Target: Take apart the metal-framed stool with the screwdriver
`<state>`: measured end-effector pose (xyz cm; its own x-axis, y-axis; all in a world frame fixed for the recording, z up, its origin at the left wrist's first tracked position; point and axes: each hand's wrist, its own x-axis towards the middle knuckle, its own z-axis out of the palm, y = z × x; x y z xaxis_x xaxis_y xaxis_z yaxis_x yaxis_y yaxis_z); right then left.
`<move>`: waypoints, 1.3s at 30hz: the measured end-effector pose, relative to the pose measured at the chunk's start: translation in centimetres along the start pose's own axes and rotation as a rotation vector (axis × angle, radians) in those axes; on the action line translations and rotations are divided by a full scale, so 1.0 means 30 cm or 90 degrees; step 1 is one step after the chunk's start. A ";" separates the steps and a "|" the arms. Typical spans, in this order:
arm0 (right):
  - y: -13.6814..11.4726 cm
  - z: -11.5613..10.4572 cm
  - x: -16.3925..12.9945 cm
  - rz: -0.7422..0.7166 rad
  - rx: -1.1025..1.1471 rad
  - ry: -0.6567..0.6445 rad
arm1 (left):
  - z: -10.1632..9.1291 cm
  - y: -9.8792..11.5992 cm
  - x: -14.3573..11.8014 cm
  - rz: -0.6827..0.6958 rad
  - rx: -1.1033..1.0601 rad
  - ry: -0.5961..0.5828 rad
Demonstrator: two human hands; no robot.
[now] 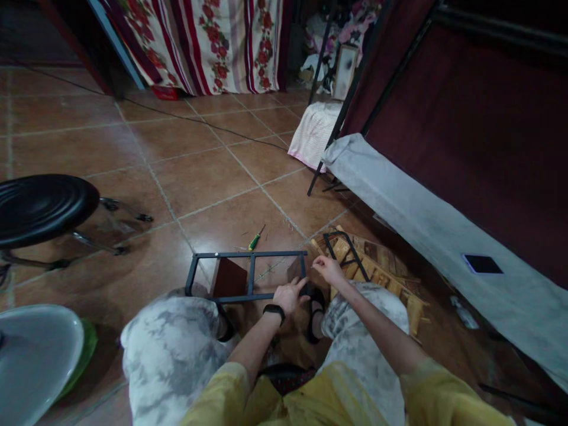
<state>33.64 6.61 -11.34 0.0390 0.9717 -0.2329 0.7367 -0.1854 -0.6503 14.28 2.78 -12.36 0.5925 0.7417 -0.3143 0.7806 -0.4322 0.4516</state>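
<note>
The left hand (289,294) rested open-fingered on the black rectangular metal frame (248,275); the right hand (327,269) hovered loosely released beside the frame's right end, a green-handled screwdriver (256,239) lying beyond it.

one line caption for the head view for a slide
Seated person's left hand rests on a black metal frame on the tiled floor; green screwdriver beyond.

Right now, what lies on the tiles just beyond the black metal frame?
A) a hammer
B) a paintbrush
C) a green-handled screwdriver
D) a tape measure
C: a green-handled screwdriver lies on the tiled floor just past the black metal frame.
</note>
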 end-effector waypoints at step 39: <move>-0.042 0.104 -0.248 0.007 -0.185 -0.088 | 0.027 -0.015 0.027 0.038 -0.017 0.004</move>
<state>30.30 -0.85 -11.04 -0.0287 0.9370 -0.3480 0.8996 -0.1275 -0.4176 14.58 3.17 -13.50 0.6362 0.7183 -0.2818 0.7385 -0.4612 0.4918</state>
